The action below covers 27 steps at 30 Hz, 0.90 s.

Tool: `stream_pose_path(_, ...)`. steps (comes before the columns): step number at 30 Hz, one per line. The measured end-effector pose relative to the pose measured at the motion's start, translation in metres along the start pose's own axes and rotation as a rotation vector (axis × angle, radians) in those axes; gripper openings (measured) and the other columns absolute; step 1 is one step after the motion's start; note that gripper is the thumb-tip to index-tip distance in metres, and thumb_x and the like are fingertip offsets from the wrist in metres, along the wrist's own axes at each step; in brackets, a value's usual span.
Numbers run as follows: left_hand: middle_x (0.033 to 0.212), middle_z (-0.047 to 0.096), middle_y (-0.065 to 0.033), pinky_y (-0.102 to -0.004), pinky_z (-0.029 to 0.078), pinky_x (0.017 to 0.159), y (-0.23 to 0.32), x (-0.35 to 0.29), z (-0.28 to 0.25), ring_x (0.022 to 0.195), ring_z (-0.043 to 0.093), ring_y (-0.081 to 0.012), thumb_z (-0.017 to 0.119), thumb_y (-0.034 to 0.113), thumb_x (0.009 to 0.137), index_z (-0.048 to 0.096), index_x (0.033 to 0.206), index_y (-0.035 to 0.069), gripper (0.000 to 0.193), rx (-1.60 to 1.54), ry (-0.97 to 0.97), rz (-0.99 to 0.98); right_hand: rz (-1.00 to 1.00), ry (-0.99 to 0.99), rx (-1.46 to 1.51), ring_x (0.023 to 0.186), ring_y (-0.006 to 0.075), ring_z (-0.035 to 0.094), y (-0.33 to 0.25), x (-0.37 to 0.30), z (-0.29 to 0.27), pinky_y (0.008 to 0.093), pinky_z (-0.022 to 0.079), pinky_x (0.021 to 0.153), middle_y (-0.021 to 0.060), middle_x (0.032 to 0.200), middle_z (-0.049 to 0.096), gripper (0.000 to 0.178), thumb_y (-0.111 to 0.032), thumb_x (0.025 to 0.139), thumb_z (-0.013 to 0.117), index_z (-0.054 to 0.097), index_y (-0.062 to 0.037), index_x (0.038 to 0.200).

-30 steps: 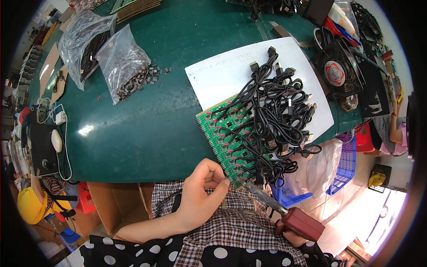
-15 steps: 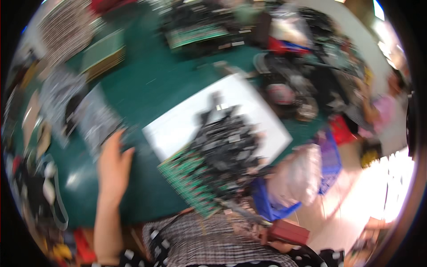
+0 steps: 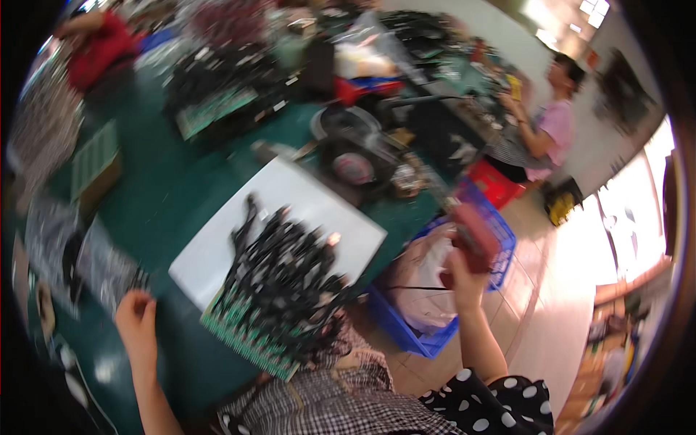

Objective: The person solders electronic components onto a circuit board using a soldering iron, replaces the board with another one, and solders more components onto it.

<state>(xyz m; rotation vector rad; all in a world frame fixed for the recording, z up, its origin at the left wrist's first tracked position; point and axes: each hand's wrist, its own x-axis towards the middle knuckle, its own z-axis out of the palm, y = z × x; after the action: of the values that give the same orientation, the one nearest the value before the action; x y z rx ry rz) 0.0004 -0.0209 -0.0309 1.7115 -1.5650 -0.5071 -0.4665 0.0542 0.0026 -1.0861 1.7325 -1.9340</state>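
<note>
My left hand (image 3: 136, 313) is at the lower left of the green table, fingers curled toward the thumb, right by the end of a clear plastic bag (image 3: 109, 264) with small dark parts. What its fingers hold, if anything, is too small to make out. On the right, my right hand (image 3: 467, 279) grips the handle of a dark red, boxy-bodied tool (image 3: 475, 235), raised over a blue basket (image 3: 406, 341). Between my hands, a bundle of black cables (image 3: 283, 268) and a row of green circuit boards (image 3: 246, 337) lie partly on a white sheet (image 3: 206, 254).
Beyond the sheet stand a round black device (image 3: 351, 156) and another pile of black cables (image 3: 225, 80) with boards. A stack of green boards (image 3: 94, 163) is at left. A co-worker in pink (image 3: 554, 134) sits at the far right; another in red (image 3: 101, 54) is far left.
My right hand has risen from near my lap to above the basket with the red tool. The view has swung right, and my left hand's fingers are more curled beside the bag.
</note>
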Motion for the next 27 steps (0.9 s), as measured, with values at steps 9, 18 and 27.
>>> stream_pose_path(9, 0.082, 0.063, -0.0102, -0.0228, 0.049, 0.069, 0.029, -0.055, 0.001, 0.074, 0.062, -0.015, 0.057, -0.005, 0.078, 0.06, 0.09, -0.008, 0.012, -0.52, -0.036, -0.348, 0.181, -0.839, 0.114, 0.045, 0.0131, 0.049, -0.039, -0.099, -0.069, 0.0214, 0.036, 0.04, 0.0145, 0.083, 0.056, 0.056, -0.034, 0.078, 0.063, 0.043, 0.0092, 0.109)
stream_pose_path(18, 0.081, 0.062, -0.0081, -0.0223, 0.047, 0.067, 0.021, -0.07, 0.005, 0.073, 0.061, -0.0131, 0.057, -0.002, 0.081, 0.06, 0.09, -0.005, 0.011, -0.606, 0.074, -0.348, 0.653, -1.051, 0.153, 0.051, 0.0175, 0.055, -0.051, -0.117, -0.06, 0.0292, 0.044, 0.049, 0.0171, 0.09, 0.058, 0.055, -0.029, 0.074, 0.069, 0.046, 0.0089, 0.106)
stream_pose_path(27, 0.082, 0.063, -0.0082, -0.0221, 0.047, 0.067, 0.022, -0.068, 0.007, 0.073, 0.061, -0.013, 0.057, -0.001, 0.081, 0.06, 0.091, -0.004, 0.011, -0.598, 0.071, -0.341, 0.734, -1.017, 0.102, 0.053, 0.0177, 0.055, -0.055, -0.121, -0.056, 0.0301, 0.045, 0.052, 0.0169, 0.093, 0.058, 0.054, -0.028, 0.074, 0.069, 0.047, 0.0083, 0.107)
